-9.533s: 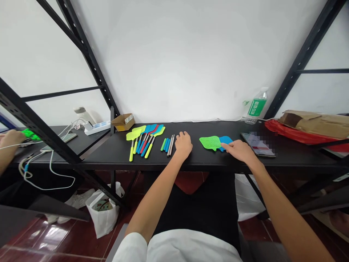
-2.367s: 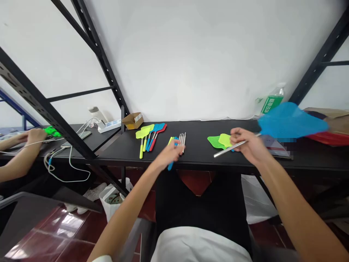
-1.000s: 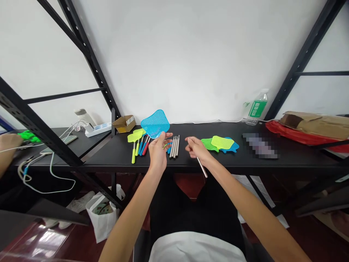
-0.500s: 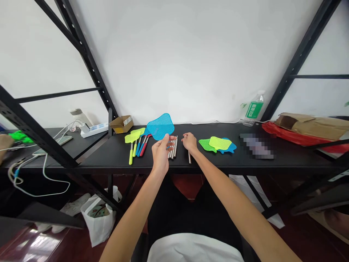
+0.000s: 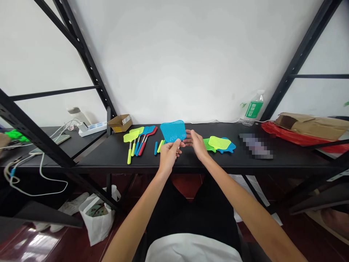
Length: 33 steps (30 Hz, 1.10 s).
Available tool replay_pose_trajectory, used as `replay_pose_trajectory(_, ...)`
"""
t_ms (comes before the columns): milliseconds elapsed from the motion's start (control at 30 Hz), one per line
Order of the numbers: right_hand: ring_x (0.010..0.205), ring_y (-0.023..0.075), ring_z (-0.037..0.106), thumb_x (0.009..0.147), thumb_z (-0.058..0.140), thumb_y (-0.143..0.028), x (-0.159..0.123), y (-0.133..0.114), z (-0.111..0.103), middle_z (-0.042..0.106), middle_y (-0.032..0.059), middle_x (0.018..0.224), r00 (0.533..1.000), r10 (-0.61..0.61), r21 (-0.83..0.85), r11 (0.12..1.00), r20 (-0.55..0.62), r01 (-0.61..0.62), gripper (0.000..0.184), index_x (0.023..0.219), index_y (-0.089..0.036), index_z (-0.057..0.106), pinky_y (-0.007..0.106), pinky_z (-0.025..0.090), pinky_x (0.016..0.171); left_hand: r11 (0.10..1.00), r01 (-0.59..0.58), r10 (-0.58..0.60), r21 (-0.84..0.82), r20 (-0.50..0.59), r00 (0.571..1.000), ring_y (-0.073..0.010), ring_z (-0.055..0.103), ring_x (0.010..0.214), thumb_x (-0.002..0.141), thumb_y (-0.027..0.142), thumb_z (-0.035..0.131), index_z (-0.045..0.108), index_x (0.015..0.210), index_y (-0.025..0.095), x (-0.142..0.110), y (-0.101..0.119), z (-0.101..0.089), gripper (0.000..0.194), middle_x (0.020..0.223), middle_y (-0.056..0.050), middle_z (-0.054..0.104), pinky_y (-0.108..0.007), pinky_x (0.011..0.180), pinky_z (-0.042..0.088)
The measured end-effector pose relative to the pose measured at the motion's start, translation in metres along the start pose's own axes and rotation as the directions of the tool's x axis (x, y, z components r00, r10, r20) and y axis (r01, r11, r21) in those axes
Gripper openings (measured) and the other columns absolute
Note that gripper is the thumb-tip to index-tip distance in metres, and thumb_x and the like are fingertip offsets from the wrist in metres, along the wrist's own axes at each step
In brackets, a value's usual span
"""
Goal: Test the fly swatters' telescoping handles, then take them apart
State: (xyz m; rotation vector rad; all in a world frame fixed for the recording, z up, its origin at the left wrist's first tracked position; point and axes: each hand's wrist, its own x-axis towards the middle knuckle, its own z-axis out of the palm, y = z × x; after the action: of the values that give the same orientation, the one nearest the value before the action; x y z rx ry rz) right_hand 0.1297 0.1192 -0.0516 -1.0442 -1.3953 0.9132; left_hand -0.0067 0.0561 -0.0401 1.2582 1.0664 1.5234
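A blue perforated fly swatter head [image 5: 173,131] is held up over the black table, its lower end pinched between the thumb and fingers of my left hand [image 5: 170,154]. My right hand [image 5: 198,145] is beside the head's right edge, fingers stretched out and apart; whether they touch it I cannot tell. Short blue handle [image 5: 156,148] and yellow-green handle [image 5: 160,146] pieces lie left of my left hand. The metal rods are mostly hidden behind that hand. To the right rest loose heads: yellow [image 5: 219,143], green [image 5: 210,144] and blue [image 5: 231,147].
Several whole fly swatters [image 5: 133,137] lie at the left, with an open cardboard box [image 5: 120,123] behind. A water bottle [image 5: 253,109] stands at the back right, near a red bag [image 5: 297,140] with cardboard. Black shelf posts [image 5: 89,58] flank the table.
The blue head has moved right and come more upright with my left hand. My right hand has turned toward it and its fingers have spread. The handle pieces have come into view.
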Motion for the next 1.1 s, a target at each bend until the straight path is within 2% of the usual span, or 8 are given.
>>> replay_pose_trajectory(100, 0.059, 0.0168, 0.066, 0.093, 0.044, -0.069, -0.019, -0.014, -0.020, 0.069, 0.0046, 0.076, 0.988, -0.021, 0.231, 0.973, 0.153, -0.015, 0.059, 0.116, -0.019, 0.066, 0.025, 0.047, 0.049, 0.992, -0.006, -0.007, 0.125, 0.110, 0.994, -0.0097, 0.055, 0.054, 0.085, 0.058, 0.064, 0.077, 0.080, 0.014, -0.004, -0.003, 0.006, 0.046, 0.083, -0.010, 0.076, -0.021, 0.047, 0.040)
replay_pose_trajectory(200, 0.050, 0.0136, 0.057, 0.084, 0.066, -0.060, -0.026, -0.021, -0.037, 0.060, -0.0019, 0.061, 0.982, -0.067, 0.194, 0.980, 0.177, 0.032, 0.048, 0.108, -0.018, 0.067, 0.023, 0.040, 0.045, 0.975, -0.026, -0.017, 0.218, 0.193, 0.981, -0.0098, 0.055, 0.050, 0.089, 0.056, 0.061, 0.077, 0.083, 0.014, -0.009, -0.002, 0.014, 0.045, 0.080, -0.008, 0.076, -0.022, 0.045, 0.039)
replay_pose_trajectory(333, 0.047, 0.0127, 0.050, 0.083, 0.069, -0.049, -0.021, -0.018, -0.064, 0.054, -0.0048, 0.054, 0.995, -0.047, 0.101, 0.994, 0.090, 0.037, 0.047, 0.115, -0.015, 0.067, 0.024, 0.037, 0.044, 0.885, -0.137, 0.002, 0.444, 0.293, 0.956, -0.0120, 0.056, 0.050, 0.095, 0.056, 0.054, 0.077, 0.088, 0.017, -0.015, 0.005, 0.014, 0.046, 0.074, -0.005, 0.074, -0.026, 0.050, 0.042)
replay_pose_trajectory(433, 0.048, 0.0133, 0.048, 0.086, 0.065, -0.048, -0.016, -0.012, -0.096, 0.054, -0.0041, 0.054, 0.995, -0.026, -0.019, 1.000, -0.092, 0.025, 0.053, 0.126, -0.013, 0.064, 0.026, 0.037, 0.046, 0.710, -0.287, 0.107, 0.643, 0.304, 0.946, -0.0170, 0.065, 0.066, 0.099, 0.048, 0.052, 0.077, 0.098, 0.021, -0.014, 0.009, 0.005, 0.037, 0.083, -0.004, 0.076, -0.030, 0.063, 0.048)
replay_pose_trajectory(533, 0.052, 0.0164, 0.052, 0.085, 0.065, -0.048, -0.015, -0.003, -0.134, 0.062, 0.0002, 0.061, 0.961, -0.002, -0.201, 0.978, -0.275, -0.056, 0.064, 0.137, -0.011, 0.059, 0.029, 0.042, 0.051, 0.444, -0.435, 0.253, 0.783, 0.356, 0.900, -0.0252, 0.068, 0.100, 0.099, 0.036, 0.053, 0.075, 0.106, 0.022, -0.004, 0.003, -0.008, 0.026, 0.108, -0.006, 0.076, -0.041, 0.090, 0.051)
replay_pose_trajectory(700, 0.059, 0.0207, 0.057, 0.088, 0.061, -0.045, -0.014, 0.015, -0.173, 0.064, 0.0010, 0.063, 0.904, -0.057, -0.509, 0.840, -0.424, -0.186, 0.065, 0.145, -0.015, 0.054, 0.033, 0.046, 0.059, 0.160, -0.494, 0.284, 0.855, 0.439, 0.852, -0.0337, 0.055, 0.131, 0.097, 0.032, 0.056, 0.069, 0.123, 0.024, 0.021, -0.017, -0.026, 0.030, 0.137, -0.009, 0.065, -0.053, 0.107, 0.045)
replay_pose_trajectory(833, 0.055, 0.0184, 0.054, 0.091, 0.055, -0.045, -0.015, 0.026, -0.176, 0.055, -0.0026, 0.056, 0.937, -0.029, -0.649, 0.729, -0.349, -0.219, 0.042, 0.123, -0.021, 0.069, 0.031, 0.044, 0.059, 0.103, -0.544, 0.236, 0.833, 0.511, 0.827, -0.0337, 0.044, 0.144, 0.095, 0.037, 0.060, 0.063, 0.135, 0.027, 0.035, -0.029, -0.032, 0.041, 0.151, -0.007, 0.054, -0.057, 0.118, 0.036)
replay_pose_trajectory(1100, 0.047, 0.0164, 0.046, 0.091, 0.054, -0.056, -0.005, 0.033, -0.168, 0.047, -0.0037, 0.054, 0.967, 0.017, -0.737, 0.644, -0.255, -0.206, 0.040, 0.107, -0.024, 0.073, 0.029, 0.041, 0.051, 0.153, -0.552, 0.225, 0.820, 0.515, 0.827, -0.0334, 0.047, 0.142, 0.093, 0.035, 0.063, 0.065, 0.132, 0.029, 0.048, -0.041, -0.041, 0.040, 0.153, -0.004, 0.052, -0.057, 0.119, 0.037)
